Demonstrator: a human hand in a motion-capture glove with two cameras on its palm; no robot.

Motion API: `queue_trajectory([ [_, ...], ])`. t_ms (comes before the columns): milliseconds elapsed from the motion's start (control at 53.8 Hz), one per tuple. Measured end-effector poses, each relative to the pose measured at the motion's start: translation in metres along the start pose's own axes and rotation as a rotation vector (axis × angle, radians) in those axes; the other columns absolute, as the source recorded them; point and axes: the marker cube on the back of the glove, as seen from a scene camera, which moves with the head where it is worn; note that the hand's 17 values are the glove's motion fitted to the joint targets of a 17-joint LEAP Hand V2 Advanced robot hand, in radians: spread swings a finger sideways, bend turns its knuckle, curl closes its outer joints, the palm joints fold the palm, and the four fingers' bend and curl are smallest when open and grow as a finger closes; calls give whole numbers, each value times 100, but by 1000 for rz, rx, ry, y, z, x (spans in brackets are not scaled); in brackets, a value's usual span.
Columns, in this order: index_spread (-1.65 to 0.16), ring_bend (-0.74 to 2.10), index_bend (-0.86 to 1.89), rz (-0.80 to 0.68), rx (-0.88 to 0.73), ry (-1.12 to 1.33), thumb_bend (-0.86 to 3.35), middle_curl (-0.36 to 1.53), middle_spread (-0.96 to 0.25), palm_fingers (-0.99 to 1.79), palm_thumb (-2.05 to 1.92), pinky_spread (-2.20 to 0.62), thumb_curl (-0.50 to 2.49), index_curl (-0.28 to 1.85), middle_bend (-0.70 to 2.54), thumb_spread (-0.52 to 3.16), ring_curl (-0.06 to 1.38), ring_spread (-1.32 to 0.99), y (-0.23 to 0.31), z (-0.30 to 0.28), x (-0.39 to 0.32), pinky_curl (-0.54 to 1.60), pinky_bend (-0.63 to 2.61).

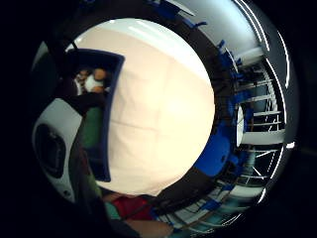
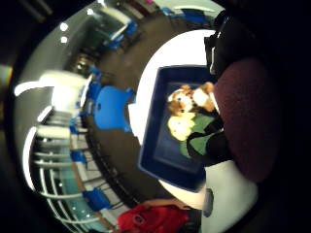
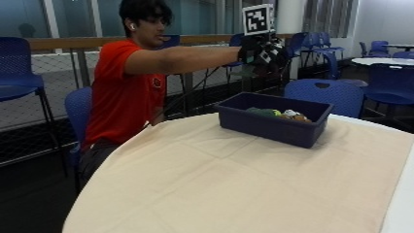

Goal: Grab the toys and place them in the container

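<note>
The cloth-covered desk (image 3: 213, 179) is stretching away from the outside camera, bare of toys across its near half, and the dark blue container (image 3: 274, 118) is sitting toward two o'clock on it, nearer the far edge. Inside it the toys (image 3: 279, 113) are lying in a low heap: something green, something yellow and a brown-and-white plush, which the thumb-side palm view is showing more plainly as a plush animal (image 2: 190, 98) lying against a yellow piece (image 2: 181, 126) and a green one (image 2: 200, 136) (what each is exactly I cannot tell). Beyond and above the container, at about twelve o'clock from it, the gloved right hand (image 3: 262, 52) is hanging well clear of the rim at the end of an outstretched arm. Whether the grip is wide, narrow or closed on something I cannot tell from these views; a dark maroon mass (image 2: 248, 121) is filling much of the thumb-side palm view, close to the palm, though that alone is not proving it is held. Judging from the cleared cloth, the task is looking close to done. The risk from here is in the height: if a toy is being released from this far up, it could be bouncing off the heap or striking the container's wall and rolling out onto the cloth, toward the desk's far edge.
</note>
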Motion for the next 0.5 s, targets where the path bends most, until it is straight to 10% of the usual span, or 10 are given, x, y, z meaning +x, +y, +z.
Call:
queue_trajectory([
  [223,-45,67,19,-156,-16,-6,13,45,-44,81,67,-46,87,47,27,80,49,-55,10,12,-46,36,96],
  [297,-45,64,8,-100,-85,-10,11,38,-35,48,58,-44,86,46,2,94,49,-47,12,22,-44,42,115],
  [316,-43,43,7,-89,-97,-1,0,34,-26,-7,43,-33,79,45,-6,99,44,-36,12,25,-41,45,121],
  [502,-36,17,8,-116,-165,-11,-8,24,-5,-33,10,-6,59,35,3,114,34,-7,24,48,-20,46,142],
])
